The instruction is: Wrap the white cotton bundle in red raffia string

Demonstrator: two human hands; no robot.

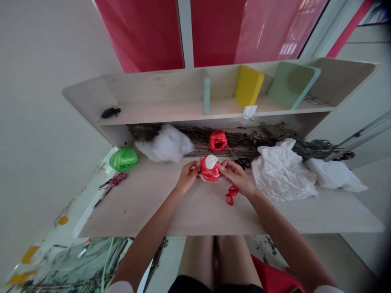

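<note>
Between my two hands, just above the desk, is a small round bundle, white stuff wrapped in shiny red plastic twine with a white patch bare on top. My left hand grips its left side with thumb and fingers. On the other side, my right hand pinches at the bundle's upper right edge. A loose tangle of red twine hangs or lies below my right hand. Behind the bundle sits a red twine ball with a hollow centre. Black-handled scissors lie beyond my right hand, partly hidden.
White stuffing and a green twine ball stand at the left. Near them lies a red-and-white cord bundle. Crumpled white sheeting covers the right side. Dried stems run along the back under the shelf.
</note>
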